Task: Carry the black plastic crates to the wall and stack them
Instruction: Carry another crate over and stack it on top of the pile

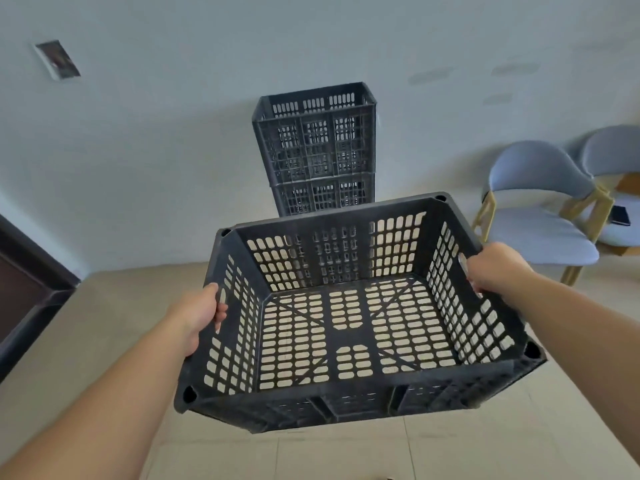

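The black crate (346, 384) we hold up, left hand (197, 313) and right hand (495, 268) gripping its side rims. A crate stack (315, 150) stands at the wall (173, 133).

The held crate (346, 403) hides the foot of the far stack (315, 147), so its crate count is unclear. The right hand (491, 268) has its fingers mostly hidden by the crate's right wall. The frame edge cuts the far-right chair (616, 150); the dark flat item (620, 215) on its seat is too small to identify.
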`<move>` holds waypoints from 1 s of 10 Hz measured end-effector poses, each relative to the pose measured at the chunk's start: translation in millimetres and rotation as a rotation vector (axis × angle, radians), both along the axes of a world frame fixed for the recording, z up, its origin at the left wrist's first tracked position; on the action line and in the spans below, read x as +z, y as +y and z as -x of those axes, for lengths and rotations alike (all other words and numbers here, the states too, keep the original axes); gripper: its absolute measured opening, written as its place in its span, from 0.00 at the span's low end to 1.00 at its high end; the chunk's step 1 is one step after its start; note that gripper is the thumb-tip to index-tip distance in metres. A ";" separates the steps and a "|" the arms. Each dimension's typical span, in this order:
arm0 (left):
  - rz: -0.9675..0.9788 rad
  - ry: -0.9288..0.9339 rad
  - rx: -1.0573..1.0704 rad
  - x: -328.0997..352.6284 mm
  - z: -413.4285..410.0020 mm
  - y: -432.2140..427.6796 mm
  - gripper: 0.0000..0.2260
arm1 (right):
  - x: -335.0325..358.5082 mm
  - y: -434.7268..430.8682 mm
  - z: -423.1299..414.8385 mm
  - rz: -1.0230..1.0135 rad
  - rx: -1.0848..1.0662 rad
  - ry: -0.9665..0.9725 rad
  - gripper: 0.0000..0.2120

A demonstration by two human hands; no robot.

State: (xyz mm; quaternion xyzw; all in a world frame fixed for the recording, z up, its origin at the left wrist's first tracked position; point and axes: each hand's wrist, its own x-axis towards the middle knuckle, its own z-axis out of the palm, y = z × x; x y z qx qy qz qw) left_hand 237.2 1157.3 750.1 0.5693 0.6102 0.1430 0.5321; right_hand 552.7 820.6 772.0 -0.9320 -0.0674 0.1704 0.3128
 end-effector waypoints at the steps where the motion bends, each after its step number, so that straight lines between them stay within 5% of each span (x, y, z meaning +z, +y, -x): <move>1: -0.003 -0.046 0.012 15.6 -42.1 35.6 0.17 | 14.5 37.3 -46.6 0.003 0.071 -0.040 0.09; 2: -0.028 -0.063 0.003 31.6 -77.0 70.1 0.16 | 38.8 79.4 -77.9 0.025 0.092 0.050 0.03; 3: -0.081 -0.046 -0.050 48.6 -111.1 110.8 0.18 | 53.3 113.5 -113.9 0.085 0.209 -0.133 0.02; 4: -0.114 -0.058 -0.110 68.4 -146.0 156.4 0.18 | 70.1 157.0 -151.0 -0.116 0.014 -0.012 0.05; 10: -0.225 -0.186 -0.336 241.8 -342.1 401.4 0.19 | 228.6 325.6 -322.7 -0.161 0.033 0.019 0.05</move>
